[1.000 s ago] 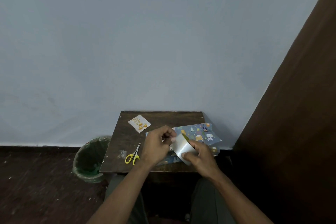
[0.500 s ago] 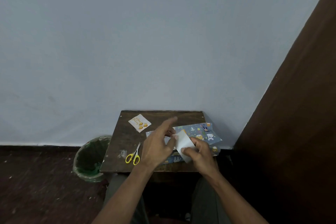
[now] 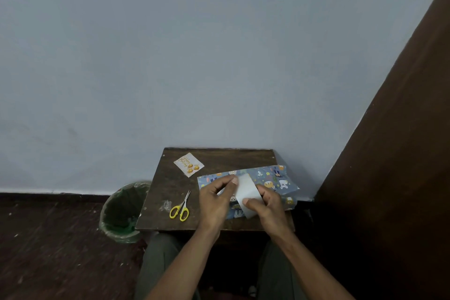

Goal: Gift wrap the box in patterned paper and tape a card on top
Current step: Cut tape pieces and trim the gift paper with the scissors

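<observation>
The left hand (image 3: 215,198) and the right hand (image 3: 266,207) are both pinching a white tape roll (image 3: 246,192) above the patterned paper (image 3: 272,179); the card (image 3: 189,164) is lying at 10 o'clock.

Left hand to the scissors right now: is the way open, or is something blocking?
Probably open: the scissors lie on bare table just beside the left hand. It pinches the tape roll, though, and must let go first.

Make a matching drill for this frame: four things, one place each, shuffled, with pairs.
Things:
1. card
2. scissors
3. bin
4. tape roll

Places:
A. floor, left of table
B. held in both hands
C. table's far left corner
D. near left of table, beside left hand

Pairs: 1-C, 2-D, 3-A, 4-B
</observation>
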